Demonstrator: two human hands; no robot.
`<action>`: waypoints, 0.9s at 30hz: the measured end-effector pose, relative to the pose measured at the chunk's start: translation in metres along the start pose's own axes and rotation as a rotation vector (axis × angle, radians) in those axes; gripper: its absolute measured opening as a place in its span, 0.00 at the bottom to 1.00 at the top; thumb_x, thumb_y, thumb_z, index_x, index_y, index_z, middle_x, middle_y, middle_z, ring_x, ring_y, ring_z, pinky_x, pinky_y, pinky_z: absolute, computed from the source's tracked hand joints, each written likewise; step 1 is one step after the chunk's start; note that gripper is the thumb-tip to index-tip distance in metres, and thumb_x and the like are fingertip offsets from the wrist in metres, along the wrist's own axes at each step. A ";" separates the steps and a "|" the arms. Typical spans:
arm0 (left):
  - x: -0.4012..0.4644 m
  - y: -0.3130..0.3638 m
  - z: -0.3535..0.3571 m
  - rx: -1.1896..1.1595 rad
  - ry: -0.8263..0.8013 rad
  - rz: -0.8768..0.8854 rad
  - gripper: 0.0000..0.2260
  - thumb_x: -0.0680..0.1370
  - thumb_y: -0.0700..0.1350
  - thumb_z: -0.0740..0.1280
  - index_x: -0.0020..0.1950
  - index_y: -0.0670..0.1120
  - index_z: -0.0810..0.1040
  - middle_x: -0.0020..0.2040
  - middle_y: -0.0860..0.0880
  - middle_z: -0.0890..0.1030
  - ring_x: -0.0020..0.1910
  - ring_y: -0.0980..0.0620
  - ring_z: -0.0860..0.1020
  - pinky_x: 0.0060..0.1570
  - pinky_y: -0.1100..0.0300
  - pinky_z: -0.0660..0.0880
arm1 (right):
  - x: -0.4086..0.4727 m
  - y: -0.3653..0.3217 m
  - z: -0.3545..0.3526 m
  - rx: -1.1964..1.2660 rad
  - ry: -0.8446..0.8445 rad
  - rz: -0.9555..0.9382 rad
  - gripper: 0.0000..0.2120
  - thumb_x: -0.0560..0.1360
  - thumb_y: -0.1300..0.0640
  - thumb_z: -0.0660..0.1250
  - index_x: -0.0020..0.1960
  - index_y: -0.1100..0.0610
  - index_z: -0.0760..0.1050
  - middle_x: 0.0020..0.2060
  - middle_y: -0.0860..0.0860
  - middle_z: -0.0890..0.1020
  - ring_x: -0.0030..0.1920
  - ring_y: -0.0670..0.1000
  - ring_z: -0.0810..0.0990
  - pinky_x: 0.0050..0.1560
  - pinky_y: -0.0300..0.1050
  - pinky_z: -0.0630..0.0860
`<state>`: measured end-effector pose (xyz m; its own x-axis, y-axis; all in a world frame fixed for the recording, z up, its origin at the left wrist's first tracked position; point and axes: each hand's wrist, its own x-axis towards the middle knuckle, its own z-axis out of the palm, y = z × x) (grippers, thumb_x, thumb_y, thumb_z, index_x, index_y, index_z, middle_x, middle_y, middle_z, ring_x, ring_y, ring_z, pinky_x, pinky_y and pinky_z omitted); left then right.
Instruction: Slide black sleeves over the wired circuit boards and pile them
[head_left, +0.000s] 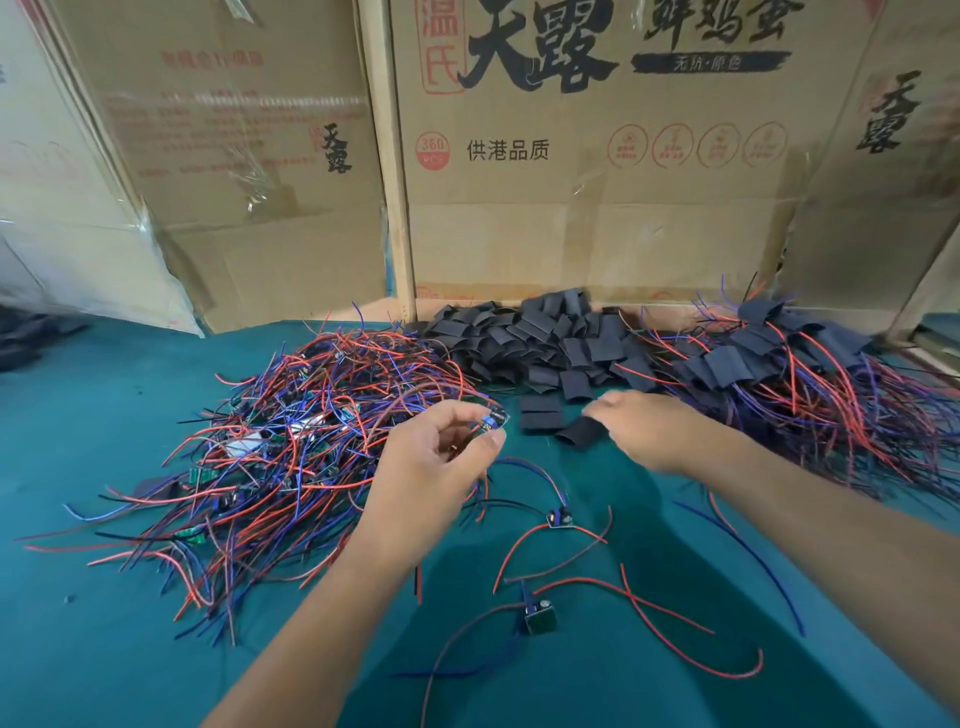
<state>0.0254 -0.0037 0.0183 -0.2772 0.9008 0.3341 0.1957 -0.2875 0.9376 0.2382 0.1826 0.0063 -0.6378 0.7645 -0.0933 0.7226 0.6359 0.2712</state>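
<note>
My left hand (436, 457) pinches a small wired circuit board (492, 420) at its fingertips, with red and blue leads trailing below. My right hand (649, 423) reaches over a loose black sleeve (581, 431) on the green table and touches it; whether it grips it is unclear. Behind lies a heap of empty black sleeves (550, 338). A big tangle of bare wired boards (291, 436) sits at the left. Sleeved boards (789, 364) are piled at the right.
Two loose wired boards (560, 518) (540, 618) lie on the green tabletop (104, 415) between my forearms. Printed cardboard boxes (597, 156) form a wall along the back. Dark objects sit at the far left edge.
</note>
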 end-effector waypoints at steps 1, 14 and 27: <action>-0.001 0.001 0.000 0.048 -0.007 0.017 0.04 0.78 0.43 0.71 0.53 0.49 0.82 0.32 0.57 0.79 0.28 0.60 0.72 0.30 0.71 0.68 | 0.001 -0.002 0.001 -0.069 0.022 0.003 0.25 0.79 0.67 0.57 0.73 0.52 0.62 0.68 0.52 0.71 0.67 0.56 0.71 0.59 0.54 0.74; -0.004 0.012 -0.002 0.352 0.014 0.088 0.03 0.78 0.44 0.71 0.50 0.47 0.83 0.33 0.59 0.81 0.28 0.61 0.73 0.34 0.70 0.69 | 0.002 -0.016 -0.008 -0.254 0.194 -0.155 0.14 0.80 0.61 0.58 0.65 0.54 0.68 0.56 0.52 0.77 0.59 0.55 0.75 0.55 0.50 0.70; -0.005 0.030 -0.001 -0.639 -0.039 -0.266 0.14 0.70 0.50 0.71 0.51 0.44 0.77 0.46 0.46 0.86 0.39 0.55 0.84 0.34 0.66 0.78 | -0.100 -0.067 -0.034 2.015 0.257 0.135 0.10 0.77 0.66 0.62 0.52 0.61 0.81 0.32 0.50 0.76 0.29 0.47 0.69 0.24 0.38 0.62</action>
<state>0.0317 -0.0173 0.0444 -0.2028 0.9749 0.0922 -0.4699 -0.1795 0.8643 0.2441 0.0601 0.0300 -0.4502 0.8929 -0.0079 -0.1463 -0.0825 -0.9858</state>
